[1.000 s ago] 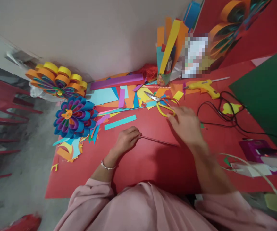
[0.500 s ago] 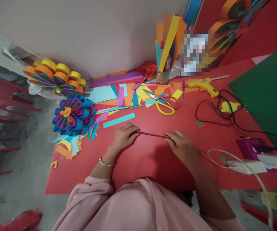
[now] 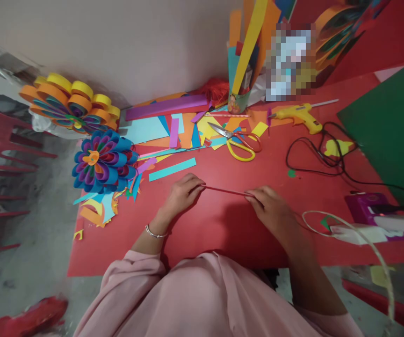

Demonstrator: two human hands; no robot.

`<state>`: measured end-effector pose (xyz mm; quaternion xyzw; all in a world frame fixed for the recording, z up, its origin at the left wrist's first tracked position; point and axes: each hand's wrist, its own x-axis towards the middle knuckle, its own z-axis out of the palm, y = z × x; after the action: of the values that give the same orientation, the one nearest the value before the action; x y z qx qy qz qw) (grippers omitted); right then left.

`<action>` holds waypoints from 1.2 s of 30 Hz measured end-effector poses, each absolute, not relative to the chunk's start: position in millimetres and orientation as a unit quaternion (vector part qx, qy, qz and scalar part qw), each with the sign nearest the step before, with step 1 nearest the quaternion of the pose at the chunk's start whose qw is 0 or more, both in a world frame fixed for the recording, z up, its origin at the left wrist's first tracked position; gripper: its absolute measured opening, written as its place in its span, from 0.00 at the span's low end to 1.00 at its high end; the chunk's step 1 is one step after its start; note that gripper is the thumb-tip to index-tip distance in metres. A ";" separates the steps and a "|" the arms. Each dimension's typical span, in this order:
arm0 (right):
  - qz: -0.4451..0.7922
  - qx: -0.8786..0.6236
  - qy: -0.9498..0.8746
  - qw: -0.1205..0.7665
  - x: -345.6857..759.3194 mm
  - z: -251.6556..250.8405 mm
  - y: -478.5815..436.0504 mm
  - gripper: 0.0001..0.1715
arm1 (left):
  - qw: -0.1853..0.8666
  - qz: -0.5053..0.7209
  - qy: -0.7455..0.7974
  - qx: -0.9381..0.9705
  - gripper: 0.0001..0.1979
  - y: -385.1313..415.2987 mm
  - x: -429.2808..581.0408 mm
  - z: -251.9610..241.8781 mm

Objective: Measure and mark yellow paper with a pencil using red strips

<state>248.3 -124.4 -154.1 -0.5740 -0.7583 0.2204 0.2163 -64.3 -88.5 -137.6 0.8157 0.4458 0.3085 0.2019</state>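
Left hand and right hand each pinch one end of thin red strip, over table, about midway between front and back edges. Scissors lie nearer back edge.

On the table, scissors are placed behind the held strip, a paper flower by the left edge.

Got left fingers and right fingers pinching a thin reddish strip, pretty straight between them, over the red surface. Scissors sit beyond the right fingers, turquoise strip just past the left ones, blue-purple flower further left, yellow glue gun way out past the right fingers.
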 end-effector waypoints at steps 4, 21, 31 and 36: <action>0.208 -0.580 -0.758 0.214 246.7 -154.9 -126.2 0.17 | 0.190 0.275 0.454 0.826 0.09 -90.7 -63.5 -137.7; 0.159 -0.590 -0.763 0.210 243.1 -143.9 -132.0 0.19 | 0.209 0.285 0.459 0.815 0.11 -94.4 -63.8 -133.5; 0.398 -0.616 -0.547 0.404 208.2 -126.2 -138.7 0.19 | 0.666 0.492 0.390 0.403 0.31 -91.0 0.8 -120.3; 0.578 -0.567 -0.431 0.398 181.4 -124.7 -161.8 0.24 | 0.773 0.468 0.335 0.267 0.27 -106.1 53.1 -115.9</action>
<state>181.4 -161.8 -124.7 -0.5669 -0.4313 0.5784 0.3976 53.1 -106.1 -115.9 0.2675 0.3346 0.4676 0.7732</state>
